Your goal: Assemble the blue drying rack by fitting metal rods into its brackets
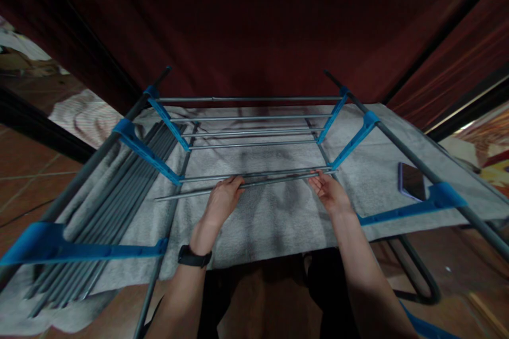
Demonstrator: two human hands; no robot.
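Note:
A thin grey metal rod (274, 180) lies slantwise between my two hands, its free left end reaching past my left hand. My left hand (226, 194), a black band on its wrist, grips the rod near the middle. Farther right, my right hand (326, 189) pinches the same rod close to its right end, beside a blue plastic bracket (352, 143). Just behind it, another rod (202, 178) spans the right bracket and the left blue bracket (149, 152). Several more crossbars (254, 117) join the brackets at the back of the rack frame.
Several loose grey rods (115, 196) lie bundled on the grey cloth (254, 233) at left. A phone (412, 181) rests on the cloth at right. Thick side poles (413, 151) carry more blue brackets (417, 209). Dark red panels (254, 26) stand behind the rack.

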